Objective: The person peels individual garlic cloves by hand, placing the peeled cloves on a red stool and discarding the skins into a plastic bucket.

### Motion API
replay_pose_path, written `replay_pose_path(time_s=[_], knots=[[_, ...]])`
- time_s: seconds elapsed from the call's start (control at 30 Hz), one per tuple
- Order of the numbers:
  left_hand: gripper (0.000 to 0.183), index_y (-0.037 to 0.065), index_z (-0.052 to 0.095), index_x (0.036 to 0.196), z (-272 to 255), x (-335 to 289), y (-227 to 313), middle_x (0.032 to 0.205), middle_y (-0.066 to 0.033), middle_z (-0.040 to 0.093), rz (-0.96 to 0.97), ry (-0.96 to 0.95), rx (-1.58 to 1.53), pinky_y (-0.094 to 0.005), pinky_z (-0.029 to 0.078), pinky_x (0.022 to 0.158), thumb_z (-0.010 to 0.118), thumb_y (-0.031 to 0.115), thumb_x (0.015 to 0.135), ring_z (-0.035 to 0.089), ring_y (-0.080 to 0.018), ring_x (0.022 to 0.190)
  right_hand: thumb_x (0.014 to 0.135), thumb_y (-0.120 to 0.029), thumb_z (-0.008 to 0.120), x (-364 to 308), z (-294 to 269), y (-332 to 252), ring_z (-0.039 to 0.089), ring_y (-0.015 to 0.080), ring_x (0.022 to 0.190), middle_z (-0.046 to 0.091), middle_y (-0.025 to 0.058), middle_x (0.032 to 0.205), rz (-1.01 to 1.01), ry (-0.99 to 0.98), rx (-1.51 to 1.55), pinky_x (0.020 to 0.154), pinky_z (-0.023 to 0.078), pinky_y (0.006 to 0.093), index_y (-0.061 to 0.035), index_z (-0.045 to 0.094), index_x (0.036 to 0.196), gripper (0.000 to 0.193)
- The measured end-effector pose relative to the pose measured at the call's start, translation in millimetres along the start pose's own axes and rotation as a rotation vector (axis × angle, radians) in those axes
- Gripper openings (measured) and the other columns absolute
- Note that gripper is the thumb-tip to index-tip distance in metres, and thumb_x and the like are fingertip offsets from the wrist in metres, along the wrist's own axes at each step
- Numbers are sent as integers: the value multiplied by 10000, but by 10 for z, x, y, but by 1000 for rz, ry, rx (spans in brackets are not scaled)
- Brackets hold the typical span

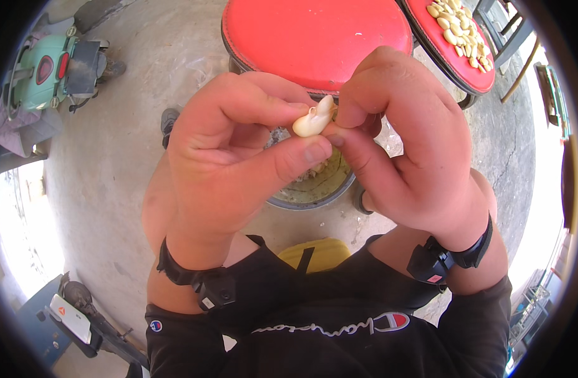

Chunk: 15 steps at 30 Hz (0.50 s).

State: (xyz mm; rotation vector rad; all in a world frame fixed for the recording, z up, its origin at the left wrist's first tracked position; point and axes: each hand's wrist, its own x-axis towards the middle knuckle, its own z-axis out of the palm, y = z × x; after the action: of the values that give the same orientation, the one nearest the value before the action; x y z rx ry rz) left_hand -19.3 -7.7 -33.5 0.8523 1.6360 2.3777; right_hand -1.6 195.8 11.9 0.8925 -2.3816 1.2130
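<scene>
Pinching a pale clove (311, 125) between thumb and forefinger, my left grip (223, 148) holds it in mid-air above a round basin (311, 205) containing scraps (314, 171). My right grip (418, 145) is closed, thumb and forefinger pressed together at the clove's right side; what lies between them I cannot tell. Ahead stands a padded red stool (314, 38); to its right, a second red stool (435, 43) bears a heap of similar cloves (456, 26). Black bands (216, 288) encircle both wrists.

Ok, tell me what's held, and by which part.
Pale garlic clove: left hand pinches its rounded left end; right hand at its right side, hold unclear.
</scene>
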Motion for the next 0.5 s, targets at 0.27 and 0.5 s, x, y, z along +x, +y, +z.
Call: replay_pose_path(time_s=[0.27,0.5], knots=[[278,53,563,1075,-5,3,9,1117,-186,647,-16,23,-8,-357,571,864,709,-50,862,686,-256,968,773,99,665,16,-59,26,549,156,679,609,84,867,-55,34,-90,578,439,252,15,631,964,212],[263,18,572,1047,-2,27,10,1064,-165,665,-37,23,35,-328,562,836,717,-65,844,680,-226,939,742,111,654,12,-64,4,553,152,670,605,81,837,-27,11,-124,577,440,248,11,655,924,208]])
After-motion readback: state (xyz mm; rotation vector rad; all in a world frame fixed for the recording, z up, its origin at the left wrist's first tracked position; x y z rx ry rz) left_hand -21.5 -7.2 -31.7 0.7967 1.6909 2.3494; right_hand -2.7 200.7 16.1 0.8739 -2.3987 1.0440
